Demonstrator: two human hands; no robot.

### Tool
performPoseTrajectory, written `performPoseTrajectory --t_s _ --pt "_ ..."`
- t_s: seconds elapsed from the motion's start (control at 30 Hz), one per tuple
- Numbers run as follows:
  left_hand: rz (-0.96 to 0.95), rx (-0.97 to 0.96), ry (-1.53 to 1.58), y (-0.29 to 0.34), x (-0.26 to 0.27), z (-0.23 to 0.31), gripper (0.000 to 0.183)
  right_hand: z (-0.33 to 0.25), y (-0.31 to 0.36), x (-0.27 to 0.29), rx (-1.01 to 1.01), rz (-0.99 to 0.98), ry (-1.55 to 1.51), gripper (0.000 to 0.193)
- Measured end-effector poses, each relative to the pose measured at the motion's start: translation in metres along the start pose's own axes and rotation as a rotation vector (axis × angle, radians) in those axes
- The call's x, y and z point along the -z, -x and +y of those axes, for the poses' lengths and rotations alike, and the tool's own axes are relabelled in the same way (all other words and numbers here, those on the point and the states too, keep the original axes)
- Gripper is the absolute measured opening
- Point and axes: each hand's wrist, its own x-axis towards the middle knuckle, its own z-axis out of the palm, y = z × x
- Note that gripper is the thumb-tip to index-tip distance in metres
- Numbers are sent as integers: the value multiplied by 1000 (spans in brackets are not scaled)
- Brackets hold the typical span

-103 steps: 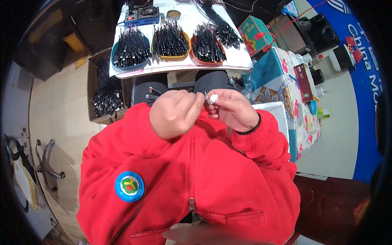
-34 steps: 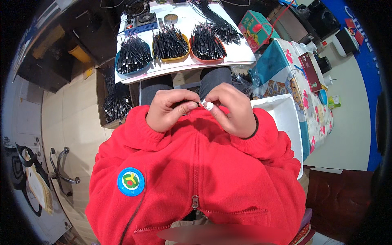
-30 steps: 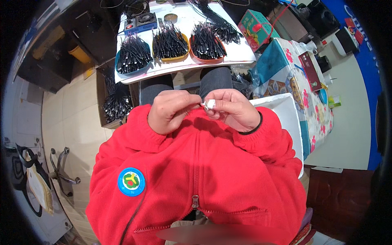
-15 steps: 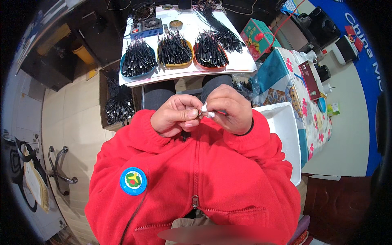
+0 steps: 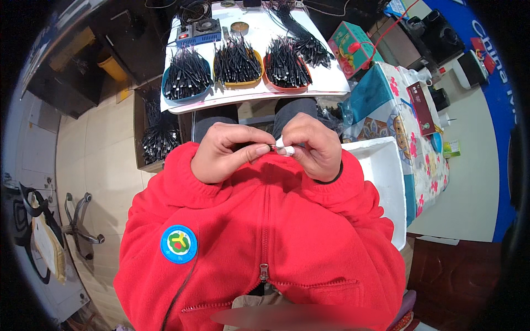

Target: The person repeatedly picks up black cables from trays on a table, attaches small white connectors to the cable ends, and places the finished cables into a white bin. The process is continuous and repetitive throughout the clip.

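My left hand (image 5: 227,153) is closed in a pinch in front of my chest, its thumb and forefinger pressed on the thin wire ends (image 5: 273,147) of what looks like a cable. Right beside it, my right hand (image 5: 314,144) pinches the same wire ends from the other side. White tape or covers (image 5: 285,150) wrap the thumb and forefinger tips of this hand. Most of the held piece is hidden by the fingers. Beyond the hands, short black cables fill a blue basket (image 5: 187,98), a yellow basket (image 5: 245,83) and an orange-red basket (image 5: 287,89).
The baskets stand on a white table (image 5: 254,26) with a blue burner-like device (image 5: 199,33), a round tin (image 5: 239,27) and a bundle of long black cables (image 5: 301,36). A carton of cables (image 5: 160,132) is at left. A white foam box (image 5: 381,160) stands at right.
My left hand has shifted slightly left and its fingers have straightened. Both hands still pinch at the same spot. The dark piece that hung below the left hand no longer shows.
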Motion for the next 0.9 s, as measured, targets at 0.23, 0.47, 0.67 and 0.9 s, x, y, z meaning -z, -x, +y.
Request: performPoseTrajectory --t_s 0.23,0.47,0.67,0.9 --pt "-12 259 169 -25 11 11 15 18 -12 2 -89 76 -119 17" --pt "255 104 -21 -117 74 57 17 87 -30 -19 -357 -78 -409 70" --pt "145 -75 -1014 -265 153 -7 12 114 -29 -86 -289 -744 -1390 44" --pt "-101 204 -1360 -309 206 -157 10 175 -17 -83 -453 -665 -1360 31"
